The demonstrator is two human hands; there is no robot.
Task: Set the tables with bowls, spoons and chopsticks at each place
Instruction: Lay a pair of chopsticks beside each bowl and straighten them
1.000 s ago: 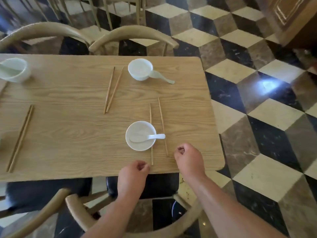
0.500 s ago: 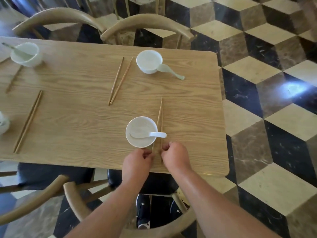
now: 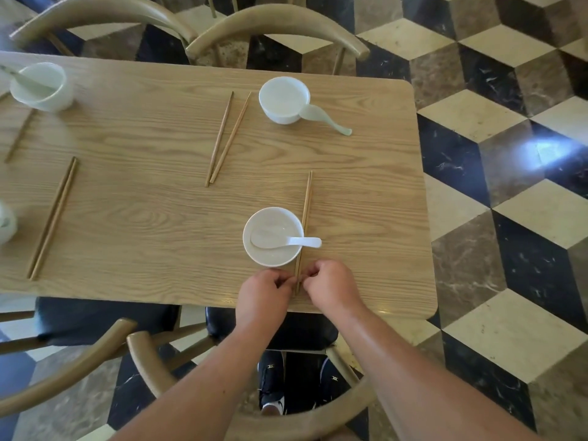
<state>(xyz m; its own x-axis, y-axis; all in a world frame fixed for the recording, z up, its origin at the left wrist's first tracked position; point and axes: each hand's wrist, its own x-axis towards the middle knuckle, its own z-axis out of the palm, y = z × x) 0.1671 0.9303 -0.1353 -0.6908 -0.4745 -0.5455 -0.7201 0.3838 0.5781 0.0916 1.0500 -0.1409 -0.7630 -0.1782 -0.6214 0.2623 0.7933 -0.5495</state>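
Note:
A white bowl (image 3: pixel 273 256) with a white spoon (image 3: pixel 286 240) in it sits near the front edge of the wooden table (image 3: pixel 159 148). Just right of it lies a pair of chopsticks (image 3: pixel 306 205), side by side and touching. My left hand (image 3: pixel 265 292) and my right hand (image 3: pixel 332 286) pinch the near ends of this pair from either side. Across the table stands a second white bowl (image 3: pixel 284 99) with a pale spoon (image 3: pixel 324 119) leaning against it, and a pair of chopsticks (image 3: pixel 227 136) to its left.
At the left are another bowl (image 3: pixel 39 85) with a spoon, a bowl edge (image 3: pixel 4 222) and more chopsticks (image 3: pixel 52 218). Curved wooden chairs stand at the far side (image 3: pixel 273 23) and near side (image 3: pixel 152 361). Checkered floor lies to the right.
The two spread chopsticks by the near bowl have been pushed together into a tight pair. Both hands moved inward from apart to either side of the near ends.

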